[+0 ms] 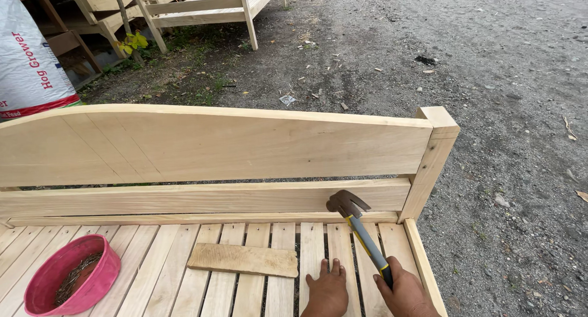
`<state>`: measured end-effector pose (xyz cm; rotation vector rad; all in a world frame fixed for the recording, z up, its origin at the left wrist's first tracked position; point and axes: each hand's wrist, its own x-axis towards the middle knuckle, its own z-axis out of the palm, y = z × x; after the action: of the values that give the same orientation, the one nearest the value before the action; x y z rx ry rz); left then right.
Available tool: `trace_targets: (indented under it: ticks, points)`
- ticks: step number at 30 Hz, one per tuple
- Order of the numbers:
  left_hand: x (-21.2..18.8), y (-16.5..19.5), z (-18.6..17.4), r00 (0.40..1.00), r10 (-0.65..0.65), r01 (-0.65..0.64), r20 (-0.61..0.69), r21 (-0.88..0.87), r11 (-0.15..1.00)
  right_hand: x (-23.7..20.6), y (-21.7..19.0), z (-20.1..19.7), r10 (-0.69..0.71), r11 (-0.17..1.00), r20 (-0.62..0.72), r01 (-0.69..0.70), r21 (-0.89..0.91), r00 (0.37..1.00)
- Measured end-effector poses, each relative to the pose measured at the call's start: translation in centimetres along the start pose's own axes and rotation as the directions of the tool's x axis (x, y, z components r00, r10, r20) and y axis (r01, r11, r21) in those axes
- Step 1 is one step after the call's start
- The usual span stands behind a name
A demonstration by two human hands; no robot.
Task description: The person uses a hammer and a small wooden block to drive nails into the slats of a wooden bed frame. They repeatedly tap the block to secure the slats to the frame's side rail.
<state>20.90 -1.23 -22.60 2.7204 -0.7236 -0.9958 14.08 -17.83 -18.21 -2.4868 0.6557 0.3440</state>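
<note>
Right hand [405, 292] grips the hammer [361, 231] near the bench's edge post [429, 164]; left hand [327, 292] flat.

Pale bare-wood bench [214, 145], pink bowl [73, 280], grey-and-yellow hammer handle [369, 243], white sack [27, 53] with red band.

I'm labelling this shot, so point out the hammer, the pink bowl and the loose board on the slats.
hammer [366, 238], head view, on the grey and yellow handle.
pink bowl [105, 279], head view, on its outer wall at the right.
loose board [243, 259], head view, on the middle of its flat top.
</note>
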Motion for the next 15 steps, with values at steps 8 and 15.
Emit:
trace_targets:
  ticks: [8,15]
  points:
    - [0.2,0.3,-0.1,0.998,-0.022,0.023,-0.052,0.013,1.000,-0.2,-1.5,0.3,0.044,0.999,0.116,-0.043,-0.016,0.992]
    - [0.3,0.3,-0.1,1.000,-0.029,0.029,-0.007,0.015,0.999,-1.7,-2.9,-1.8,0.014,0.997,0.011,-0.014,0.078,1.000]
